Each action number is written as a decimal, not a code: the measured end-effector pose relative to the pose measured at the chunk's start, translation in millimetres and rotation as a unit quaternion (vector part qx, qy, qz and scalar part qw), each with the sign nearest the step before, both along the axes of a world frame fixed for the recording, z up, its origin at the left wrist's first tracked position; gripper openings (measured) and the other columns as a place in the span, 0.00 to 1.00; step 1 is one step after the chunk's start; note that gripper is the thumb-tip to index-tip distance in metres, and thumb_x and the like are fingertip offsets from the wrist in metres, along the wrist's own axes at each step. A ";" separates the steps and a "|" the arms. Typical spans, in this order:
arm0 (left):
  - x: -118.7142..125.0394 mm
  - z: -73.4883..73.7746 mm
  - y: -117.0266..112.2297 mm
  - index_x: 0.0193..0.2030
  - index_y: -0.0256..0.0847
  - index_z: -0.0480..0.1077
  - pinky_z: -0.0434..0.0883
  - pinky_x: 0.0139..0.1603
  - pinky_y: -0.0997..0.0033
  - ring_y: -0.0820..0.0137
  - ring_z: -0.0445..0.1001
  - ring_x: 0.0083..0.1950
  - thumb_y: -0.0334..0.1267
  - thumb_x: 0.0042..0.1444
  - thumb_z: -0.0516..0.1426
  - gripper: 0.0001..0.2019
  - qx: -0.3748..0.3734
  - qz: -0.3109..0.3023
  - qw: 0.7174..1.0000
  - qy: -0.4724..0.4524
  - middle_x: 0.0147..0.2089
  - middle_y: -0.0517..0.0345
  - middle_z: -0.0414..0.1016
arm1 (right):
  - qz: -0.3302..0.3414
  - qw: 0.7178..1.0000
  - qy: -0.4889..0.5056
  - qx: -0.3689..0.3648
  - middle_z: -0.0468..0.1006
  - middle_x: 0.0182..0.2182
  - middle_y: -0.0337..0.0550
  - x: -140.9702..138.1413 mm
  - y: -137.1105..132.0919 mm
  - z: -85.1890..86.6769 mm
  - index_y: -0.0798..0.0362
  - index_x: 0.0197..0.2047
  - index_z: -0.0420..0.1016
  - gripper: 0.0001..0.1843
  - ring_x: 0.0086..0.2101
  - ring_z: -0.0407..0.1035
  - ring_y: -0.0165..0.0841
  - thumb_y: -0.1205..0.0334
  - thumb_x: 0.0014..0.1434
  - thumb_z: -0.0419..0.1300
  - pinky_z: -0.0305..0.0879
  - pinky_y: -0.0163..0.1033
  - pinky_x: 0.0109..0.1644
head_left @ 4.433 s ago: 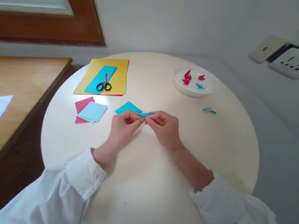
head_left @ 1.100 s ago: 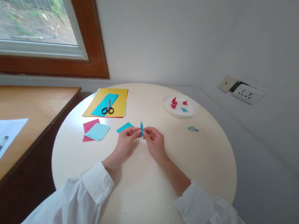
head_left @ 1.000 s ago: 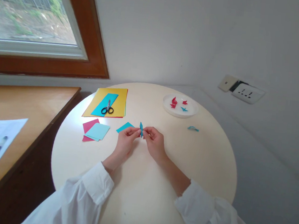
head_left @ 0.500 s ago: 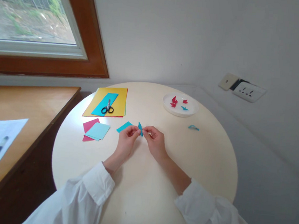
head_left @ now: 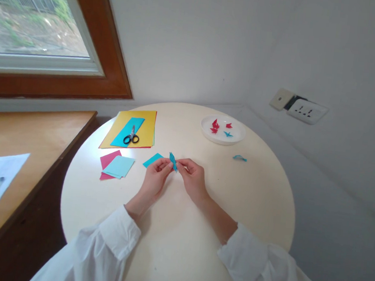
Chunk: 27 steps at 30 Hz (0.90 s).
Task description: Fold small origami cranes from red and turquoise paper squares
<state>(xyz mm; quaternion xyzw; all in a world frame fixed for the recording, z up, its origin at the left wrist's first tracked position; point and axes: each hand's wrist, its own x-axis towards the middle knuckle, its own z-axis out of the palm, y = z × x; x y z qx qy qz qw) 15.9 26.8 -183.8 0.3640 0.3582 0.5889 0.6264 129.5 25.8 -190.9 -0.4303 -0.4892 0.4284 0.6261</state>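
Between my two hands, above the middle of the round table, is a small folded piece of blue paper [head_left: 172, 160]. My left hand [head_left: 155, 175] pinches it from the left, thumb against fingers. From the right, my right hand [head_left: 193, 178] pinches the same folded paper. The fingertips cover part of its folds. A flat blue paper square [head_left: 153, 159] lies just behind my left hand, partly hidden by it. Farther off stands a white plate [head_left: 204, 134] bearing several small red folded paper pieces [head_left: 214, 124] and a blue folded paper bird [head_left: 228, 134].
Scissors [head_left: 132, 137] lie on a blue strip [head_left: 121, 134] over yellow paper sheets [head_left: 147, 130]. Pale blue squares [head_left: 118, 166] overlap red ones [head_left: 110, 158] at left. A twisted blue scrap [head_left: 239, 158] rests at right. A wooden desk [head_left: 59, 124] adjoins the round table [head_left: 176, 254].
The folded blue paper has turned slightly between my fingertips. Both hands keep their pinch on it. The whole view has shifted a little, so fixed things appear slightly farther left.
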 end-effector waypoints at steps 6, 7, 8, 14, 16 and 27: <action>-1.6 0.0 1.2 0.27 0.38 0.73 0.68 0.43 0.70 0.74 0.72 0.33 0.40 0.36 0.69 0.13 0.000 -0.006 1.000 0.007 0.28 0.60 0.75 | 0.022 1.000 -0.006 -0.010 0.79 0.27 0.41 1.4 0.8 0.9 0.52 0.28 0.77 0.06 0.31 0.72 0.33 0.59 0.47 0.62 0.69 0.39 0.38; -1.9 -0.1 1.4 0.27 0.38 0.73 0.68 0.43 0.70 0.73 0.72 0.33 0.40 0.36 0.69 0.13 0.000 -0.009 1.000 0.011 0.28 0.60 0.75 | 0.022 1.000 -0.010 -0.010 0.79 0.27 0.41 1.4 1.0 0.7 0.52 0.28 0.76 0.06 0.31 0.71 0.33 0.59 0.47 0.61 0.69 0.39 0.38; -2.0 -0.2 1.6 0.27 0.38 0.74 0.68 0.43 0.70 0.73 0.72 0.33 0.41 0.36 0.69 0.13 0.001 -0.013 1.000 0.015 0.28 0.60 0.75 | 0.020 1.000 -0.016 -0.010 0.78 0.27 0.41 1.3 1.0 0.4 0.52 0.27 0.75 0.06 0.31 0.71 0.33 0.59 0.47 0.61 0.69 0.39 0.37; -0.8 0.9 -0.3 0.26 0.37 0.74 0.67 0.41 0.73 0.74 0.71 0.33 0.40 0.37 0.68 0.12 0.018 -0.013 0.998 0.051 0.28 0.60 0.74 | -0.015 0.997 -0.073 -0.003 0.75 0.29 0.42 -1.5 -0.4 -3.7 0.52 0.29 0.71 0.09 0.32 0.70 0.33 0.55 0.51 0.57 0.67 0.37 0.34; 0.1 2.5 -1.6 0.26 0.37 0.73 0.66 0.40 0.73 0.74 0.70 0.33 0.40 0.38 0.67 0.11 0.022 -0.011 0.998 0.058 0.28 0.61 0.73 | -0.010 0.997 -0.080 0.004 0.74 0.29 0.42 -2.4 -1.2 -4.9 0.52 0.30 0.70 0.09 0.32 0.69 0.33 0.55 0.51 0.56 0.68 0.37 0.34; 1.4 6.8 -3.7 0.24 0.38 0.69 0.61 0.29 0.74 0.75 0.63 0.26 0.40 0.43 0.64 0.09 0.078 0.032 0.981 0.173 0.23 0.63 0.67 | 0.015 0.999 -0.040 0.003 0.71 0.23 0.37 0.0 -0.4 1.3 0.52 0.25 0.68 0.06 0.25 0.67 0.29 0.59 0.46 0.58 0.66 0.35 0.31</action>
